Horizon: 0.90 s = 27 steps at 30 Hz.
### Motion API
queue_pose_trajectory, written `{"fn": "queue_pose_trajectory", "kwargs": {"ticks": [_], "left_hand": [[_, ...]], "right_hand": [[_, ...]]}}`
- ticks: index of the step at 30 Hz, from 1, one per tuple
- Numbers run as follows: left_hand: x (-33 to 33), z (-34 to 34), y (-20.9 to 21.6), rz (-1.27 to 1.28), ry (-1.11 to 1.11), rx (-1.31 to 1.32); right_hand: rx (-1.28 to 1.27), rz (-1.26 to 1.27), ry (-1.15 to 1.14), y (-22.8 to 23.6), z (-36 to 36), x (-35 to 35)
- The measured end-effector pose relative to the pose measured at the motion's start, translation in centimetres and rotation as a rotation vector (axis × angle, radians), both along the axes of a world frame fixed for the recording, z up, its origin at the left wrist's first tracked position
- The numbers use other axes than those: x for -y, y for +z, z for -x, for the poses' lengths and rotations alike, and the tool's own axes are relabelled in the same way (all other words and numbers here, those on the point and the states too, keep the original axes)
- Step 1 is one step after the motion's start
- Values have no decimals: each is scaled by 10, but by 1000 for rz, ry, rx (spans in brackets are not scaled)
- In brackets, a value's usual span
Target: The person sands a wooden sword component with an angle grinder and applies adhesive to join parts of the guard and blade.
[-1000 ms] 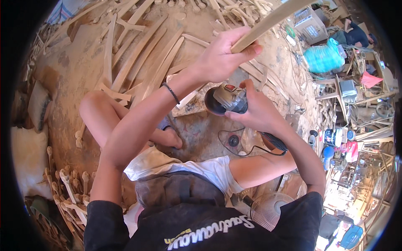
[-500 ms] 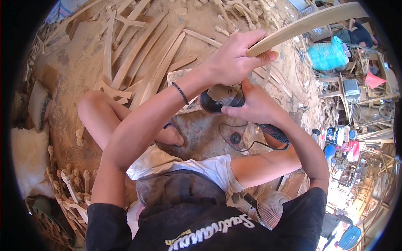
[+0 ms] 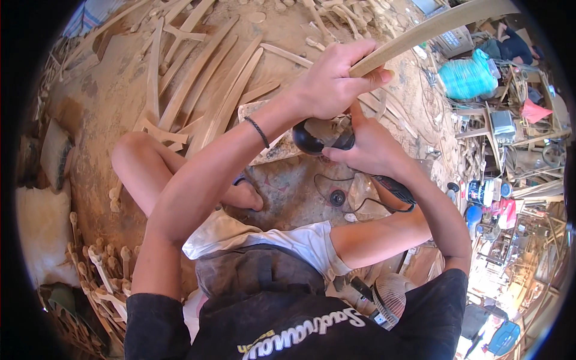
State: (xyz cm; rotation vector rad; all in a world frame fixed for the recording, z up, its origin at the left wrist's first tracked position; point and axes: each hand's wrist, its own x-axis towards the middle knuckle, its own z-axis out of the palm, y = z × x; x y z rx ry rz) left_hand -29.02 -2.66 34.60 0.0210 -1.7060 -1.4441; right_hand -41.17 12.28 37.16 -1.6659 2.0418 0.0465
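Left fingers [image 3: 359,48] clasp a wooden strip [image 3: 429,33], forearm [image 3: 210,174] slanting rightward.

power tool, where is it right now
In the head view, the power tool is held in the right hand, slightly right of centre, just below the left hand.

Woodworking workshop, power tool [image 3: 329,132], loose wooden pieces [image 3: 195,81]

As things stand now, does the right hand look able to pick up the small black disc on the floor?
Probably not yet: the right hand is taken up by the grinder. Otherwise the way seems free, since the disc lies near that hand, with nothing seen covering it.
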Motion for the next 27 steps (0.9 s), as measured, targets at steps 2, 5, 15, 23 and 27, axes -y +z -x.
{"fn": "queue_pose_trajectory", "kwargs": {"ticks": [2,5,15,23,27], "left_hand": [[0,1,0,3,-29,9],[1,1,-1,44,14,19],[0,2,-2,-35,-41,26],[1,5,-2,-57,-7,52],[1,6,-2,-41,-13,59]], "right_hand": [[49,25,28,-4,0,-1],[92,27,18,-5,-2,-1],[-166,-8,-89,17,-3,4],[94,42,-48,1,-6,-9],[136,23,-45,-9,-2,-8]]}}
